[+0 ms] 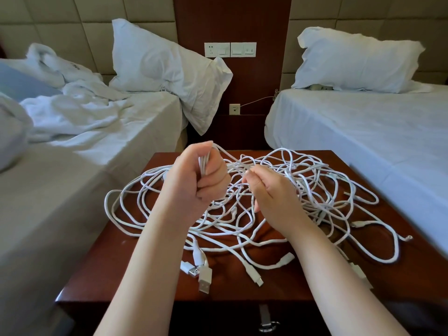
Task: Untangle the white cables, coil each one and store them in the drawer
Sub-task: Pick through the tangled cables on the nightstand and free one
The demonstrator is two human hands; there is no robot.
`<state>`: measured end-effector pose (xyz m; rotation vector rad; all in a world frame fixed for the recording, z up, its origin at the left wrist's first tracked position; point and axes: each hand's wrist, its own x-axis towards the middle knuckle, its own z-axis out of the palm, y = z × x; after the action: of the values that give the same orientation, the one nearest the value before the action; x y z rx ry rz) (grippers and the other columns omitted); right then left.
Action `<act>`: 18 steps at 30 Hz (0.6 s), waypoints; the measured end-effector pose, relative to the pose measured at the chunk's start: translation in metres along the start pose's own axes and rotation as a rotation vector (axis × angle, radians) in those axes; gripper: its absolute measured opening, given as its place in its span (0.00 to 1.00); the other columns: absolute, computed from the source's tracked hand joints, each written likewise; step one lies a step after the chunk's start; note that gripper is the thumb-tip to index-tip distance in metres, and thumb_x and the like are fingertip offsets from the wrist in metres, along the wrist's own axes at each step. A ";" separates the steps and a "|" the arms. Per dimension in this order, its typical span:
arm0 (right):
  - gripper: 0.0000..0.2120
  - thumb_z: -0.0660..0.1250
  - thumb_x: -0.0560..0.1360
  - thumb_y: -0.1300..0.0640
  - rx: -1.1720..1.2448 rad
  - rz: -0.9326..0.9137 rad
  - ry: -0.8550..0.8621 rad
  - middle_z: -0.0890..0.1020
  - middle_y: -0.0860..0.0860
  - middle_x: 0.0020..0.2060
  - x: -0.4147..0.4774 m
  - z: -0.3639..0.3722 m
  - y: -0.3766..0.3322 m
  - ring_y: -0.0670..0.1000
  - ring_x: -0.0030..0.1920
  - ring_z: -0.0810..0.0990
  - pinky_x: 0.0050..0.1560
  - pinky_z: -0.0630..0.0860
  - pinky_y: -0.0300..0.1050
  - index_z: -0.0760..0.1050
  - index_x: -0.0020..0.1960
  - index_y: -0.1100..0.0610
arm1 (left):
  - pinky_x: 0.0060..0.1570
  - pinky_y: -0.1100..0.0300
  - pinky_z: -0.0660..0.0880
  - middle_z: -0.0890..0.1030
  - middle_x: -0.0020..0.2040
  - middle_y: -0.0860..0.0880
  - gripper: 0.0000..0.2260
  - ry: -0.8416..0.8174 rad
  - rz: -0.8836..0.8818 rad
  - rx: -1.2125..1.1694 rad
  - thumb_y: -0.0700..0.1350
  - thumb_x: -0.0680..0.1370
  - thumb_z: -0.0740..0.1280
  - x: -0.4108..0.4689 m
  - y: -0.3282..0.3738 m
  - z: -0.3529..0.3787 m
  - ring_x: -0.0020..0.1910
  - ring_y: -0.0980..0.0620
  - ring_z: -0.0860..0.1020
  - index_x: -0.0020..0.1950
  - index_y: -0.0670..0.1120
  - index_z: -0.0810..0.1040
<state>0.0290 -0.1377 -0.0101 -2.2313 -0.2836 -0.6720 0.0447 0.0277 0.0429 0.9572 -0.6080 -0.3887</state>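
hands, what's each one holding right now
Left hand: grips a bunch of cables.
Right hand: pinches one strand of them, fingertips partly hidden.

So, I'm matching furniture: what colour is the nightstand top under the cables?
The nightstand top is glossy reddish-brown wood, clearest in the head view.

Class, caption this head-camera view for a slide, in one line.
Left hand grips bundled white cables while right hand pinches a strand on the nightstand.
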 end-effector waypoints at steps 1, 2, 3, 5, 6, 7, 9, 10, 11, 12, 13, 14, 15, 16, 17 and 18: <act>0.15 0.55 0.82 0.51 -0.012 0.024 -0.015 0.71 0.45 0.27 0.000 0.000 0.000 0.45 0.32 0.74 0.38 0.71 0.42 0.71 0.39 0.52 | 0.19 0.66 0.53 0.61 0.19 0.53 0.17 0.020 0.028 -0.009 0.47 0.73 0.55 0.000 0.000 -0.001 0.17 0.58 0.58 0.23 0.47 0.66; 0.14 0.56 0.82 0.52 -0.024 0.049 -0.027 0.72 0.45 0.27 0.000 0.001 0.000 0.45 0.32 0.75 0.38 0.70 0.41 0.69 0.38 0.50 | 0.19 0.66 0.53 0.61 0.18 0.53 0.18 0.033 0.055 -0.022 0.47 0.73 0.54 0.001 -0.001 -0.001 0.17 0.58 0.58 0.23 0.47 0.65; 0.14 0.56 0.82 0.51 -0.034 0.074 -0.035 0.72 0.45 0.28 0.000 0.001 0.001 0.45 0.32 0.75 0.38 0.69 0.41 0.68 0.38 0.49 | 0.19 0.67 0.54 0.61 0.18 0.53 0.18 0.041 0.079 -0.038 0.46 0.73 0.54 0.002 -0.002 -0.001 0.16 0.58 0.58 0.23 0.47 0.65; 0.12 0.57 0.81 0.50 -0.053 0.119 -0.045 0.74 0.44 0.29 0.000 0.001 0.002 0.45 0.32 0.76 0.38 0.69 0.42 0.69 0.39 0.47 | 0.19 0.69 0.55 0.61 0.18 0.53 0.18 0.053 0.123 -0.071 0.45 0.73 0.54 0.002 -0.002 -0.001 0.16 0.58 0.57 0.22 0.47 0.65; 0.11 0.58 0.81 0.49 -0.066 0.146 -0.047 0.75 0.45 0.30 -0.001 -0.001 0.003 0.45 0.32 0.77 0.37 0.69 0.41 0.71 0.41 0.47 | 0.19 0.69 0.55 0.61 0.18 0.53 0.18 0.057 0.161 -0.087 0.44 0.73 0.55 0.001 -0.001 -0.001 0.16 0.58 0.58 0.22 0.47 0.64; 0.10 0.58 0.81 0.49 -0.082 0.168 -0.042 0.77 0.46 0.32 -0.002 -0.003 0.004 0.47 0.33 0.78 0.36 0.70 0.41 0.72 0.42 0.49 | 0.20 0.69 0.55 0.61 0.18 0.53 0.17 0.062 0.212 -0.099 0.44 0.72 0.56 0.000 0.002 -0.002 0.16 0.58 0.58 0.22 0.47 0.65; 0.14 0.56 0.82 0.50 -0.104 0.168 0.019 0.78 0.51 0.32 -0.002 -0.009 0.006 0.52 0.33 0.79 0.35 0.73 0.46 0.75 0.44 0.55 | 0.20 0.68 0.54 0.61 0.18 0.53 0.17 0.106 0.279 -0.061 0.45 0.71 0.57 -0.003 0.012 -0.005 0.16 0.57 0.58 0.21 0.47 0.65; 0.16 0.56 0.82 0.51 -0.108 0.163 0.049 0.78 0.54 0.33 -0.002 -0.011 0.008 0.54 0.33 0.78 0.37 0.74 0.50 0.75 0.43 0.58 | 0.20 0.66 0.52 0.60 0.18 0.53 0.16 0.157 0.275 -0.011 0.44 0.71 0.57 -0.004 0.016 -0.007 0.17 0.57 0.56 0.21 0.47 0.64; 0.17 0.56 0.82 0.51 -0.114 0.164 0.059 0.78 0.55 0.32 -0.003 -0.012 0.008 0.55 0.33 0.78 0.38 0.74 0.51 0.75 0.43 0.59 | 0.21 0.63 0.50 0.59 0.18 0.53 0.15 0.205 0.255 0.038 0.44 0.70 0.56 -0.005 0.017 -0.009 0.17 0.56 0.55 0.21 0.46 0.64; 0.16 0.56 0.82 0.52 -0.126 0.169 0.048 0.77 0.54 0.31 -0.003 -0.012 0.008 0.53 0.32 0.77 0.37 0.73 0.50 0.75 0.42 0.59 | 0.21 0.61 0.49 0.59 0.18 0.52 0.15 0.236 0.230 0.076 0.44 0.69 0.55 -0.005 0.017 -0.009 0.18 0.56 0.55 0.22 0.46 0.63; 0.15 0.57 0.81 0.52 -0.143 0.182 0.022 0.75 0.51 0.29 -0.003 -0.012 0.007 0.50 0.31 0.76 0.34 0.72 0.48 0.74 0.41 0.58 | 0.21 0.62 0.49 0.59 0.18 0.52 0.15 0.252 0.203 0.104 0.43 0.69 0.55 -0.005 0.016 -0.008 0.18 0.56 0.55 0.21 0.46 0.63; 0.14 0.58 0.81 0.52 -0.153 0.198 -0.006 0.74 0.49 0.28 -0.004 -0.011 0.006 0.47 0.31 0.74 0.33 0.69 0.44 0.74 0.41 0.57 | 0.20 0.65 0.50 0.59 0.18 0.52 0.17 0.259 0.174 0.122 0.43 0.71 0.55 -0.005 0.013 -0.008 0.17 0.56 0.56 0.21 0.46 0.63; 0.13 0.59 0.81 0.52 -0.150 0.213 -0.028 0.74 0.48 0.29 -0.005 -0.010 0.004 0.46 0.31 0.74 0.33 0.67 0.41 0.74 0.41 0.56 | 0.19 0.67 0.52 0.60 0.18 0.52 0.20 0.266 0.146 0.133 0.43 0.74 0.54 -0.004 0.011 -0.007 0.17 0.57 0.56 0.20 0.46 0.64; 0.14 0.58 0.81 0.51 -0.131 0.224 -0.039 0.75 0.48 0.29 -0.005 -0.010 0.002 0.47 0.33 0.76 0.34 0.67 0.40 0.74 0.41 0.56 | 0.19 0.69 0.53 0.60 0.17 0.52 0.24 0.274 0.123 0.141 0.42 0.77 0.51 -0.004 0.009 -0.006 0.16 0.57 0.57 0.20 0.46 0.64; 0.15 0.57 0.81 0.50 -0.102 0.230 -0.039 0.76 0.49 0.30 -0.005 -0.010 0.000 0.48 0.34 0.77 0.36 0.68 0.39 0.75 0.42 0.56 | 0.19 0.69 0.53 0.60 0.17 0.52 0.26 0.285 0.106 0.150 0.40 0.78 0.49 -0.003 0.008 -0.005 0.16 0.57 0.57 0.19 0.46 0.64; 0.16 0.55 0.82 0.49 -0.070 0.229 -0.034 0.77 0.51 0.30 -0.006 -0.011 -0.002 0.48 0.35 0.78 0.38 0.69 0.38 0.76 0.43 0.55 | 0.19 0.70 0.54 0.60 0.17 0.52 0.27 0.301 0.095 0.163 0.39 0.79 0.48 -0.003 0.007 -0.005 0.16 0.57 0.57 0.19 0.46 0.64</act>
<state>0.0187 -0.1444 -0.0061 -2.2989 -0.0198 -0.5279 0.0456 0.0359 0.0459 1.1135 -0.4124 -0.1074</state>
